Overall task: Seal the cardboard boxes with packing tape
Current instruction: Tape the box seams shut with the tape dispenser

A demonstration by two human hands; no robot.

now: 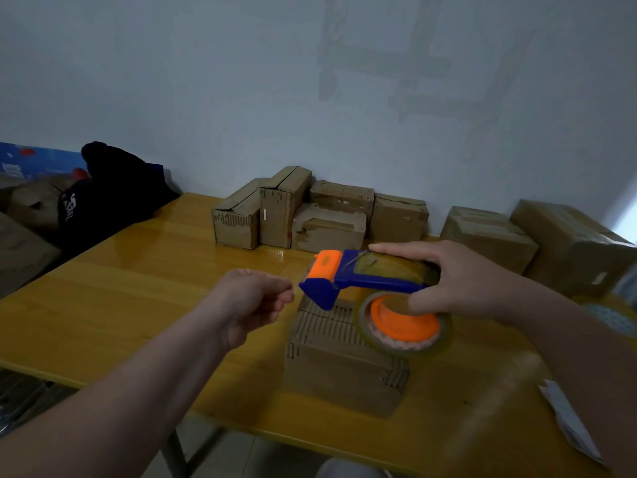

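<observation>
Yellow table [138, 288], one cardboard box [337, 370] in front, boxes [327, 215] behind

The person's left hand [253, 301] and right hand [458, 281] are both bare. The left arm [138, 391] is bare too, from the wrist all the way back to the edge of the picture. The right arm [565, 339] is bare in the same way. The left hand looks a little blurry, so its nails are hard to see. Behind the right hand, at the far edge, there is a grey-blue bit [625, 281] that may be cloth; it is too blurry to tell. Below both hands, at the bottom edge, sits a grey round patch [344, 469], maybe a knee in grey cloth.
</observation>
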